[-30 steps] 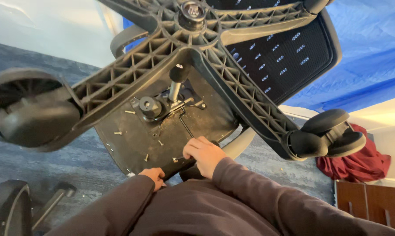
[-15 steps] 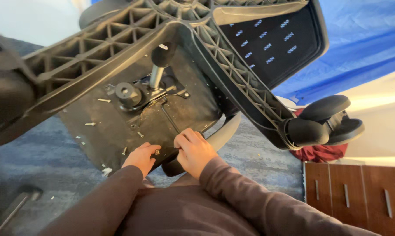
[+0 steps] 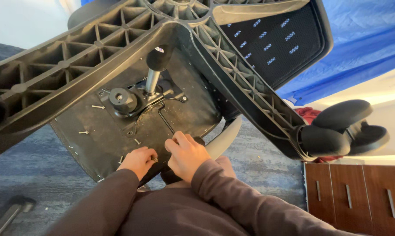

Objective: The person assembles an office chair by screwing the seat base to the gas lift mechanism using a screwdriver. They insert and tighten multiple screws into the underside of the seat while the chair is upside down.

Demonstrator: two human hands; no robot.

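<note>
A small screw [image 3: 155, 159] is sitting at the near edge of the overturned chair's seat underside [image 3: 114, 135]. The left hand [image 3: 138, 161] is pinching it, steadying it, while the right hand [image 3: 186, 155] is curling closed beside it, bracing the seat. The caster base [image 3: 232, 65] is looming overhead.

Office chair flipped over, ribbed black base [image 3: 118, 57] up top. Left hand [image 3: 137, 161] pinches a screw [image 3: 154, 159] at the seat underside [image 3: 180, 109]; right hand [image 3: 186, 155] rests right beside it.
</note>
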